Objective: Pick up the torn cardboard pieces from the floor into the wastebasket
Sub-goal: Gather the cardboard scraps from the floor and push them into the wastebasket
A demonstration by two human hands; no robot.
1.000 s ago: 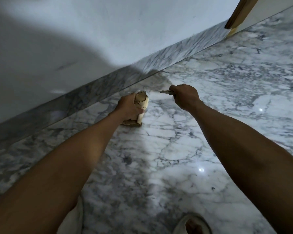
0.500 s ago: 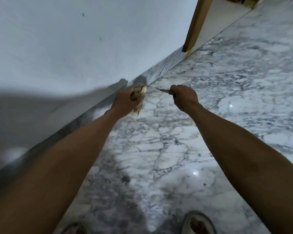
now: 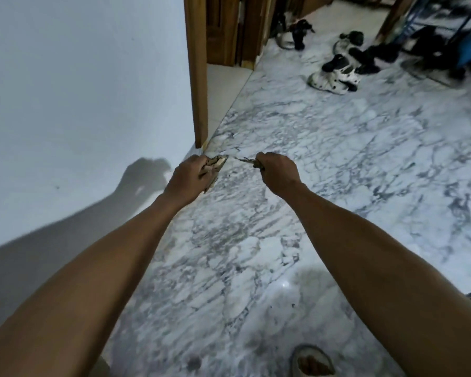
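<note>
Above the marble floor near a white wall, the left hand grips a bundle of torn cardboard pieces while the right hand is curled around a thin cardboard strip.

Wall left, open floor right

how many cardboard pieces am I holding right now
2 that can be told apart: a crumpled wad gripped in the left hand, and a thin strip pinched in the right hand. The wad may bundle several pieces.
</note>
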